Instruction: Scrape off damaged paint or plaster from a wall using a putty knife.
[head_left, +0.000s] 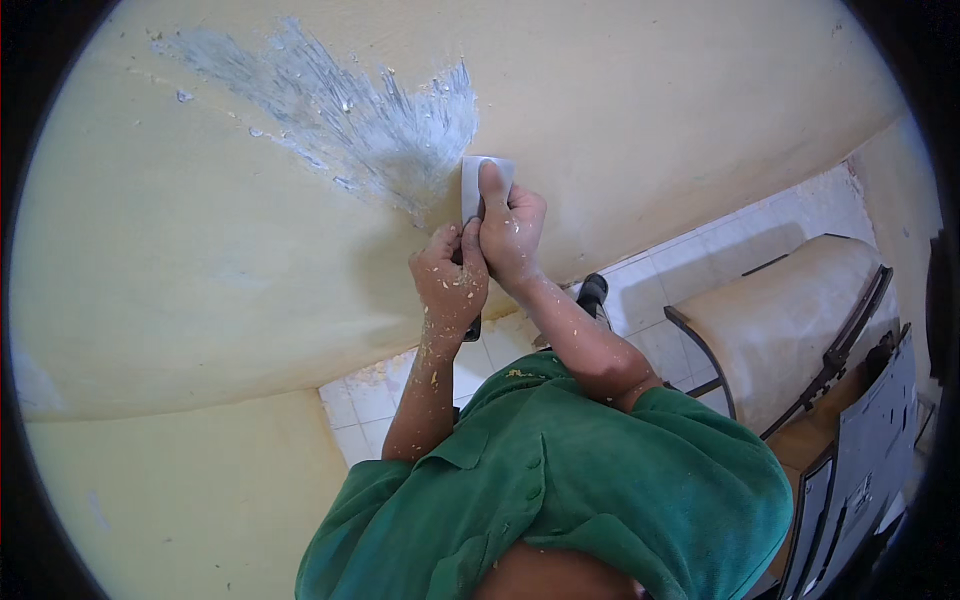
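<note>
A flat, pale grey scraper blade (471, 184) is upright against the yellow painted wall (247, 300). My right hand (515, 232) grips it, thumb pressed along its face. Just below, my left hand (452, 281) closes around its lower end, fingertips touching the right hand. Whether a handle lies inside the fists is hidden. A dark rounded end (472, 330) shows below my left hand; I cannot tell if it is a handle or a shoe. Up and left of the blade spreads a scraped grey-white patch (360, 120) with streaks and loose flakes. Paint chips dot both hands and forearms.
White floor tiles (652, 281) meet the wall's foot, with debris along the edge. A dark shoe (592, 291) stands there. To the right are a tan padded seat (795, 300) with a dark metal frame and a grey panel (862, 465) beside a cardboard box (810, 439).
</note>
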